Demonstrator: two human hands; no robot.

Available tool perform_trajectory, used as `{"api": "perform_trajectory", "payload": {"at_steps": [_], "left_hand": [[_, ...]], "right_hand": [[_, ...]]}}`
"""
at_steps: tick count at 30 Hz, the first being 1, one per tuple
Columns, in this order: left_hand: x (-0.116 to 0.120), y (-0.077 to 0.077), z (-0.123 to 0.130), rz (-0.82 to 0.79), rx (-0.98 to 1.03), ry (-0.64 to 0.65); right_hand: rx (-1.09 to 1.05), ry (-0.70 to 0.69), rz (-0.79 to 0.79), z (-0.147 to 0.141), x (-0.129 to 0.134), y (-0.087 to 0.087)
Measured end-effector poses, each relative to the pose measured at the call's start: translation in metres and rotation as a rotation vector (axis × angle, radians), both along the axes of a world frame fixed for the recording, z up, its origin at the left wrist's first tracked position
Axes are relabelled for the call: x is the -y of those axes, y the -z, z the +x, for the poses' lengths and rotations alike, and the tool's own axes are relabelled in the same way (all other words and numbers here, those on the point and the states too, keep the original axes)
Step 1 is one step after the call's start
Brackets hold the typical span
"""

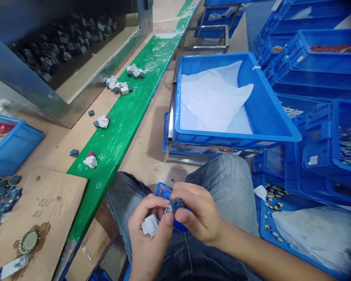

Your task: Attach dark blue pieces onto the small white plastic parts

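Above my lap, my left hand (144, 249) curls around a white blocky plastic piece (150, 225). Its thumb and index finger also press against a small dark grey plastic piece (177, 204), which shows a pale patch on its left side. From the right, my right hand (200, 214) pinches that dark piece between thumb and fingers. The two hands meet there, so part of the dark piece is covered. Below them, a small blue container (163, 190) is partly hidden by my hands.
Several white, grey and red toy parts lie along a green strip (125, 128) at left. A metal-framed opening (105, 74) holds a heap of similar parts. Ahead stands a blue bin (234, 137) with white sheets (213, 97). A cardboard sheet (55, 203) lies at lower left.
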State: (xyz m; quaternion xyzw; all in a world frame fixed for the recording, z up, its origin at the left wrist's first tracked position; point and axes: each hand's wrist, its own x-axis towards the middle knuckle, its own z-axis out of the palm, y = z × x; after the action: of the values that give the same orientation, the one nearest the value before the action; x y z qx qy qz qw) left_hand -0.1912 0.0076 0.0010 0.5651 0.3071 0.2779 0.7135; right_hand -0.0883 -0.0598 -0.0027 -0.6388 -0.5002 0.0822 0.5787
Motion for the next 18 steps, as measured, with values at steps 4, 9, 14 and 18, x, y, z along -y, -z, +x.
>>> {"api": "perform_trajectory", "payload": {"at_steps": [4,9,14,18], "left_hand": [[-0.004,0.001,-0.001,0.067,0.011,-0.041],[-0.01,0.003,-0.002,0.212,0.021,0.002],[-0.011,0.005,-0.004,0.262,0.0,-0.043],[-0.011,0.005,-0.002,0.301,-0.028,-0.081]], "right_hand": [[0.102,0.006,-0.002,0.001,-0.001,-0.002],[0.125,0.011,0.027,0.001,-0.003,0.0],[-0.016,0.026,0.027,-0.002,0.0,-0.002],[-0.124,0.013,-0.018,-0.003,0.001,-0.009]]}}
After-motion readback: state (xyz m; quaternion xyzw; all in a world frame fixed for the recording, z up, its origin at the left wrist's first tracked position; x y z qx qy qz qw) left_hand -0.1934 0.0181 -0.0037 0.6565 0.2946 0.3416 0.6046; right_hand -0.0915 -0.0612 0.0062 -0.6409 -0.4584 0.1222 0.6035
